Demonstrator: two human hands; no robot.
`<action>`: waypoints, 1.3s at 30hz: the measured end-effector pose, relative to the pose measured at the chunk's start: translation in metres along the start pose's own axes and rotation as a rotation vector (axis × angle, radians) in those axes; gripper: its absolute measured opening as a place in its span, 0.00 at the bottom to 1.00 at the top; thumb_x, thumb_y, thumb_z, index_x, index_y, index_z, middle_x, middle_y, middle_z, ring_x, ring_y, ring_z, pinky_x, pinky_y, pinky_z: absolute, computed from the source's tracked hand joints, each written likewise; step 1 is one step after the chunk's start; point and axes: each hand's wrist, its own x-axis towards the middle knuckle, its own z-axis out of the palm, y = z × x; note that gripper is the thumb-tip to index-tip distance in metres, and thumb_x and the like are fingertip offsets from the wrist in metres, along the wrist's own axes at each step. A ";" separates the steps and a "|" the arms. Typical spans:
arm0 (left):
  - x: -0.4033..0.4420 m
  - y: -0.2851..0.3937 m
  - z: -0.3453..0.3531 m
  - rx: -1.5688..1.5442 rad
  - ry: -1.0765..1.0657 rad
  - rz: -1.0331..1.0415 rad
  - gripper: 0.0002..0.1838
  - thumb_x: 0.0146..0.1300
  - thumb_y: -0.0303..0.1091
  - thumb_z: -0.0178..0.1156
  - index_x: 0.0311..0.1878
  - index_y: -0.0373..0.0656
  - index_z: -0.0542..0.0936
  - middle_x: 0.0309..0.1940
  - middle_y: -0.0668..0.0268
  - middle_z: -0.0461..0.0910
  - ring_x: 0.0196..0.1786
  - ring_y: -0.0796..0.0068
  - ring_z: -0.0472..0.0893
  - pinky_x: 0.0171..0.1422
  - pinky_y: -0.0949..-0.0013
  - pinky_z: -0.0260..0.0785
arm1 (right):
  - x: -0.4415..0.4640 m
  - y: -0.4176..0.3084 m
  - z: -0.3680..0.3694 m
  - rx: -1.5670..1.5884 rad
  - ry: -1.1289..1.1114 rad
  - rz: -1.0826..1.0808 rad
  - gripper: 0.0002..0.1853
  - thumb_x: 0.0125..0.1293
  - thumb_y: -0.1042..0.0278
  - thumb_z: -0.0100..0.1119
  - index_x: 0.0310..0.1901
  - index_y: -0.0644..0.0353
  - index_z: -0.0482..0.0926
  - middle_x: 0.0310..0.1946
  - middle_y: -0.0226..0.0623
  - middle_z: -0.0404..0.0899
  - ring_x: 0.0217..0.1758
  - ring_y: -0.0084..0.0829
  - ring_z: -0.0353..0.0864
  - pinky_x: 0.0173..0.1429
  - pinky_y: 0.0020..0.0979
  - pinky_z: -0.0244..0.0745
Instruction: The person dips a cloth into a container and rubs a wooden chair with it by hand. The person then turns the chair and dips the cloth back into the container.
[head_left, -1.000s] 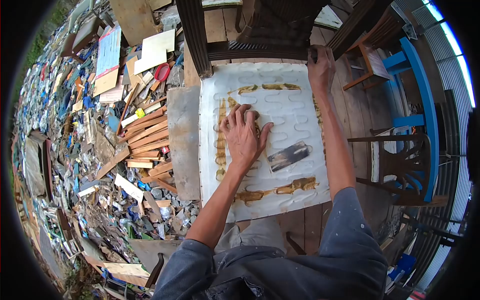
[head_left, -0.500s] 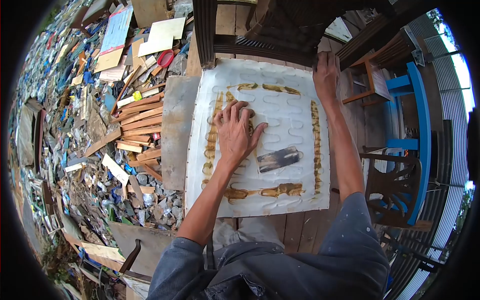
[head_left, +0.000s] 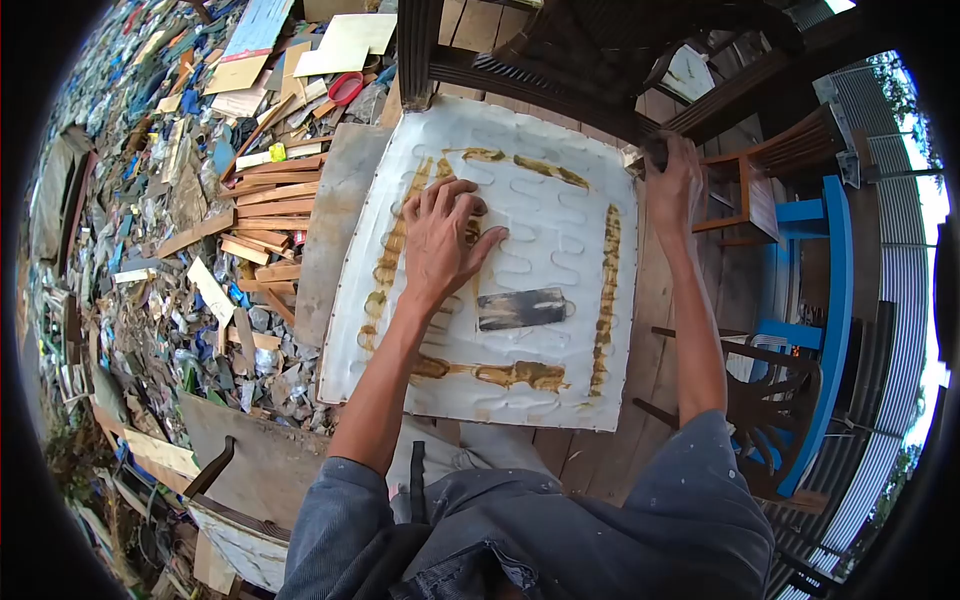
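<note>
A white seat panel [head_left: 540, 235] lies in front of me, with wavy ridges across it and brown smeared strips. My left hand [head_left: 440, 240] rests on its upper left part, fingers apart and a little bent, thumb out to the side. What lies under the palm is hidden. On the panel is a dark, worn rectangular patch [head_left: 522, 309]. At the panel's top right corner, my right hand [head_left: 674, 180] is closed on the dark wooden chair frame [head_left: 540, 92], which runs along the panel's far edge.
Rubble and scraps [head_left: 120, 300] spread on the left, with a stack of wooden strips [head_left: 275, 205] and a red ring [head_left: 346, 88]. A grey board [head_left: 335, 220] lies beside the panel. A blue frame [head_left: 838, 330] and a carved wooden chair [head_left: 775, 400] stand right.
The panel has turned slightly clockwise and shifted left in view, my left hand with it. My right hand appears lower and farther right, still at the chair frame.
</note>
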 end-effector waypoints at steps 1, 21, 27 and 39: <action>0.000 0.000 -0.001 -0.002 0.000 0.004 0.21 0.59 0.49 0.76 0.45 0.46 0.81 0.60 0.66 0.79 0.70 0.58 0.72 0.70 0.50 0.58 | -0.003 -0.001 -0.002 0.043 0.000 0.027 0.13 0.61 0.82 0.67 0.48 0.65 0.81 0.42 0.47 0.79 0.47 0.52 0.81 0.50 0.48 0.77; -0.005 -0.002 0.001 -0.020 0.036 -0.012 0.20 0.61 0.49 0.75 0.46 0.45 0.83 0.61 0.65 0.81 0.72 0.58 0.73 0.74 0.50 0.59 | 0.029 -0.022 0.045 -0.155 0.094 -0.102 0.18 0.56 0.79 0.73 0.45 0.66 0.75 0.43 0.51 0.77 0.49 0.55 0.81 0.54 0.50 0.78; -0.004 -0.003 0.002 -0.008 0.026 -0.014 0.18 0.62 0.47 0.75 0.45 0.47 0.83 0.62 0.68 0.81 0.74 0.59 0.73 0.74 0.50 0.59 | 0.029 -0.013 0.039 -0.040 0.052 -0.084 0.17 0.53 0.83 0.72 0.42 0.66 0.75 0.43 0.51 0.78 0.50 0.57 0.80 0.53 0.52 0.75; -0.005 -0.005 0.004 -0.014 0.051 -0.022 0.17 0.62 0.47 0.75 0.44 0.46 0.83 0.61 0.67 0.82 0.73 0.59 0.74 0.73 0.50 0.60 | -0.001 -0.004 0.013 0.066 -0.005 0.005 0.11 0.61 0.76 0.72 0.44 0.64 0.83 0.42 0.45 0.83 0.49 0.50 0.83 0.53 0.45 0.78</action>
